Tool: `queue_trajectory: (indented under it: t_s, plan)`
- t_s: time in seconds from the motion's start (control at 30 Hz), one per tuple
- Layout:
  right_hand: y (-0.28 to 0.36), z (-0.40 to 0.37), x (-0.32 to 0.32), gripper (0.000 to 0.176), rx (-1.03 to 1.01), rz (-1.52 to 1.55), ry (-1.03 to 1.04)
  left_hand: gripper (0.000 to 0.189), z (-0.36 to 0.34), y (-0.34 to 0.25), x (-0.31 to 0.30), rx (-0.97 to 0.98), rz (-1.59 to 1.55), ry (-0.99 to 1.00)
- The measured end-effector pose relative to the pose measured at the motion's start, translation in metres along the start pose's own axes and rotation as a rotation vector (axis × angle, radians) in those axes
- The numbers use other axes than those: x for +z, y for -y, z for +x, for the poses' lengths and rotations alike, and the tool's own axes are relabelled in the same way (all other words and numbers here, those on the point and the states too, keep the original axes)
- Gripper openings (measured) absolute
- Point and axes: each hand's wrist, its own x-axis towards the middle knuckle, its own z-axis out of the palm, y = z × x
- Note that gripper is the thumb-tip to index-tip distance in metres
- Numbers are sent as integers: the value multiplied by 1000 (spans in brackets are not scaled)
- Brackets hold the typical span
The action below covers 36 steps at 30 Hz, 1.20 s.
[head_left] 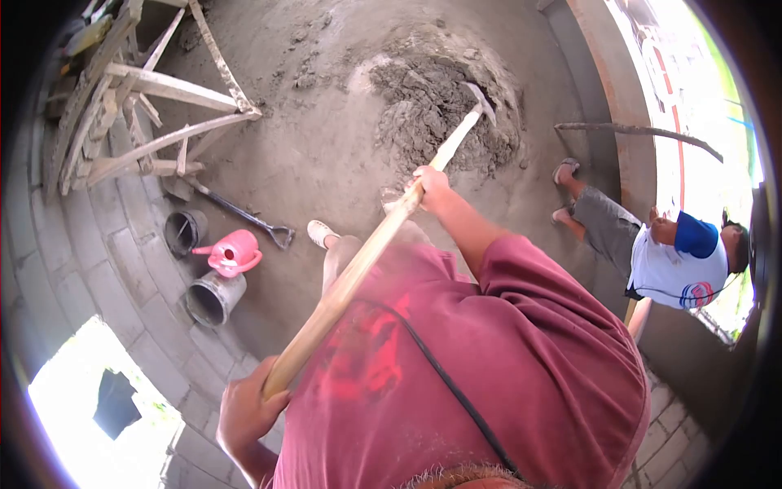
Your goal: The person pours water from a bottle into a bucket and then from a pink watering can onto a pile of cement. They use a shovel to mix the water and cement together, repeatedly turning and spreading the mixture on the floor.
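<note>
- Left hand (251, 403) is wrapped around the butt of the hoe (350, 281), on the wearer's side of the wet mortar heap (415, 98); if its hold loosened, the long handle could twist or jab the torso.
- Right hand (433, 186) is closed around the handle nearer the heap; wet grit on the smooth wood could let it slide, scraping the palm.
- At the heap's right-hand part, the blade (486, 106) lies against the mix, though how deep it sits I cannot tell. Stiff mortar might grip it, and a sharp tug could free it suddenly, upsetting balance.
- Both of the wearer's feet stand on the near side of the heap, one shoe (320, 234) plainly seen; a pull drawn too far could bring the blade towards the toes.
- To the right of the heap is a co-worker (684, 253), one foot (566, 169) fairly near its edge. A wide sideways stroke might strike it or splash mix there.
- Across the shirt (505, 326) runs a dark cord (444, 371), which could catch on the handle during a deep bend.
- Left of the heap, towards the wearer, a shovel (244, 213) and a pink watering can (233, 254) could trip a careless backward step.
</note>
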Motion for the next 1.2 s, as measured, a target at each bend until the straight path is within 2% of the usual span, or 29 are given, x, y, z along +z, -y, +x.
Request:
queue_trajectory:
  t_s: [0.07,0.17,0.3,0.4,0.5,0.53,0.63,0.77,0.83,0.87,0.97,1.0,1.07,1.13,1.17,1.2]
  plan:
    - [-4,26,-14,6,-14,-38,-1,49,-2,3,15,-9,6,-39]
    - [-19,-13,7,6,-16,-164,-78,49,-25,9,21,-88,-20,-70]
    - [-52,-57,18,8,36,-58,97,55,-76,5,5,-197,140,-174]
    - [-60,-83,25,8,102,-5,171,58,-103,-2,-8,-315,66,-190]
    - [-58,-108,32,8,164,32,176,71,-133,47,-20,-428,-45,-19]
    - [-53,-123,35,7,186,24,190,61,-146,77,-13,-297,-88,-111]
    - [-51,-148,41,9,255,54,186,64,-162,78,-29,-355,2,-129]
    - [-52,-116,43,10,263,113,250,58,-128,3,-31,-135,-77,-365]
    - [-48,-90,44,10,201,59,213,55,-107,-1,-12,-212,135,-437]
    - [-55,-70,43,11,185,42,215,53,-98,0,-5,-253,238,-475]
    - [-65,-57,31,20,186,-40,229,43,-96,9,-8,-226,204,-355]
    - [-76,-44,27,24,190,-69,277,42,-93,12,-7,-196,137,-347]
    - [-94,-52,10,20,36,-295,438,42,-93,33,2,-193,42,-394]
    - [-106,12,-2,15,244,-206,443,44,-91,70,15,-202,-10,-443]
    - [-114,24,0,16,249,-246,407,44,-89,86,17,-198,-32,-458]
    - [-112,4,7,15,229,-297,411,46,-86,97,14,-228,-66,-432]
